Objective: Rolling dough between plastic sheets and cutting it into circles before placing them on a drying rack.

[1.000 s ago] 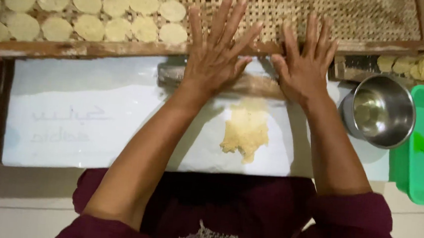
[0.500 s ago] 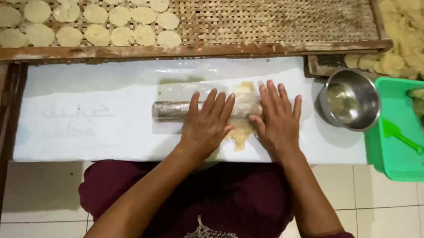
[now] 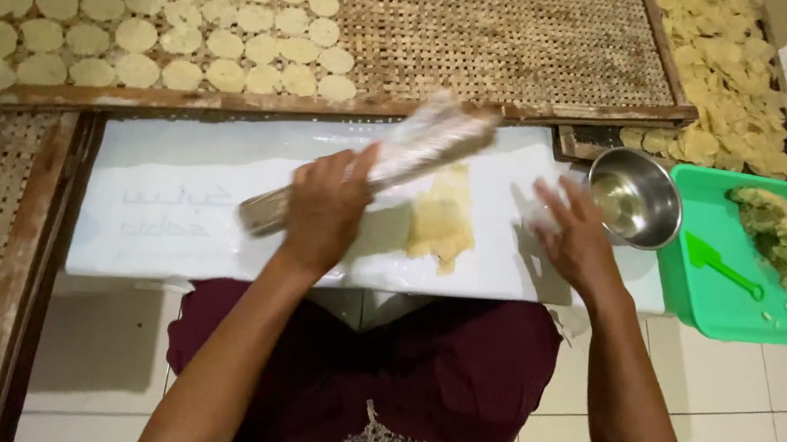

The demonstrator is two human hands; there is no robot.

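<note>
On a white board laid across the person's lap, a thin, ragged sheet of pale yellow dough now lies uncovered. Half a second earlier both palms were pressing flat on a plastic-wrapped rolling pin over this dough; now the pin is off it. The left hand is clenched around the rolling pin, holding it slanted above the board, its far end blurred with motion and pointing toward the woven tray beyond. The right hand has let go and lies open, fingers spread, at the board's right edge just beside a small steel bowl; it may be touching a bit of clear plastic there, but the blur makes that uncertain. The dough looks flattened, so the rolling appears finished for this piece. Rows of round cut discs fill the left part of the tray. A green tub at right holds a lump of dough and a green scraper.
</note>
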